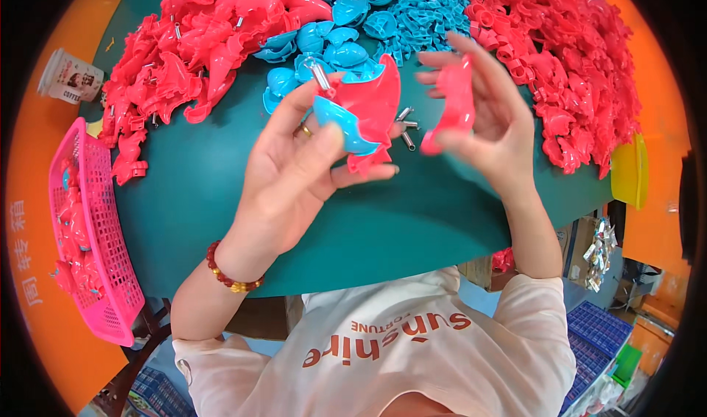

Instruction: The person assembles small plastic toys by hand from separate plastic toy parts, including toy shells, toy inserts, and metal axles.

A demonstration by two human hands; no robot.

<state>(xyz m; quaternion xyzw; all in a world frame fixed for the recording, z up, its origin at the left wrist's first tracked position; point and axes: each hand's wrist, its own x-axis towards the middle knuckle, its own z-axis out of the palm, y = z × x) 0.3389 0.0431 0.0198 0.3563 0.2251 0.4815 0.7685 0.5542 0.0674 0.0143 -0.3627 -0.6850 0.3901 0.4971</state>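
My left hand is closed on a partly assembled plastic shell, glossy red with blue curved pieces along its sides. A small silver metal spring sticks up from its upper left corner. Opposite it, my right hand grips a curved red plastic piece, slightly blurred, apart from the shell. Between the hands, a few more metal springs lie on the green table.
Heaped red shells, some with springs, lie far left. Blue parts are piled at the far middle, small red parts at the right. A pink basket with red pieces stands left, near a paper cup. A yellow container is at right.
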